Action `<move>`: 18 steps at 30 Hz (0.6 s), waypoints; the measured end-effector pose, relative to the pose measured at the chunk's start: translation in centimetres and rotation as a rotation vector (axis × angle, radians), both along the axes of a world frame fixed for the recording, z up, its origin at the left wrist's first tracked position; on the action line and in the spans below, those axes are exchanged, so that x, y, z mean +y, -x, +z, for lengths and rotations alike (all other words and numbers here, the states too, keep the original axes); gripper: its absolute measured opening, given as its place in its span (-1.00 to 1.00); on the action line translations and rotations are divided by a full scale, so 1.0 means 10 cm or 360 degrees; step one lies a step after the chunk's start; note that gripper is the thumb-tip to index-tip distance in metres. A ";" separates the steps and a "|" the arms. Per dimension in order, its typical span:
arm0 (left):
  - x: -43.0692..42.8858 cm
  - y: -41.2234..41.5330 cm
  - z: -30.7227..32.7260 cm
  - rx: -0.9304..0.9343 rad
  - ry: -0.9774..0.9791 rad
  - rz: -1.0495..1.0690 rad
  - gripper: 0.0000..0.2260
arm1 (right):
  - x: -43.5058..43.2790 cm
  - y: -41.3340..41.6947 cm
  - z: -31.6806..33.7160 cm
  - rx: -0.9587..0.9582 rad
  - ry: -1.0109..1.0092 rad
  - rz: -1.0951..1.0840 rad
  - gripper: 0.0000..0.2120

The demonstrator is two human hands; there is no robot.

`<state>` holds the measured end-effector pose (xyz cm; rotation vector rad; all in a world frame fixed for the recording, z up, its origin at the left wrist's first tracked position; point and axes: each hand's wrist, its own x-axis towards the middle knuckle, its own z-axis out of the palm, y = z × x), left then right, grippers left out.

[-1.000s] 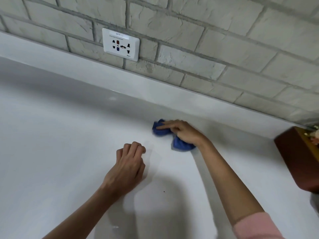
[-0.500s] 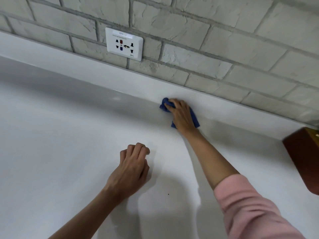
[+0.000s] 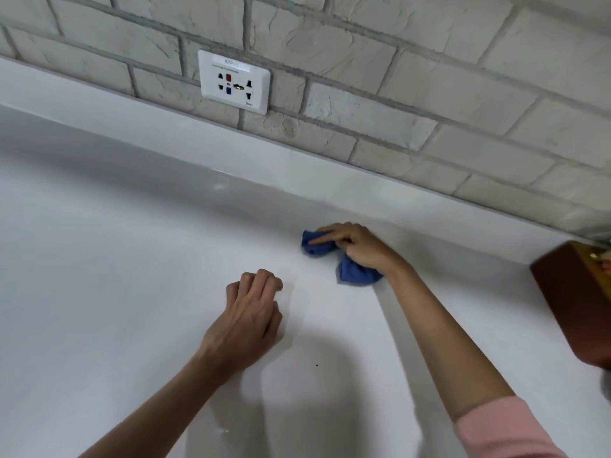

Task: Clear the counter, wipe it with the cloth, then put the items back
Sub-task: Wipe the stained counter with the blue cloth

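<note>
A small blue cloth (image 3: 355, 272) lies bunched on the white counter (image 3: 115, 292), a short way in front of the raised back ledge. My right hand (image 3: 357, 246) presses down on it, index finger stretched left over the cloth's far end. My left hand (image 3: 246, 320) rests on the counter to the lower left of the cloth, fingers curled into a loose fist with nothing in it. A tiny dark speck (image 3: 317, 365) sits on the counter between my two arms.
A brown wooden box (image 3: 575, 302) stands at the right edge of the counter. A white wall socket (image 3: 234, 81) is set in the brick wall (image 3: 429, 77) above the white ledge (image 3: 165, 140).
My right hand slid the cloth up against the back ledge half a second ago, then pulled it back toward me onto the flat counter. My left hand stayed in place.
</note>
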<state>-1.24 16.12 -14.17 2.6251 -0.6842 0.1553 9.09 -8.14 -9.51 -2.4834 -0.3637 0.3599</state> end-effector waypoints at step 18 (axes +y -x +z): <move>-0.01 -0.01 -0.03 -0.0047 0.0002 0.0008 -0.81 | 0.17 -0.51 -0.41 -0.0531 0.0470 -0.0468 -0.42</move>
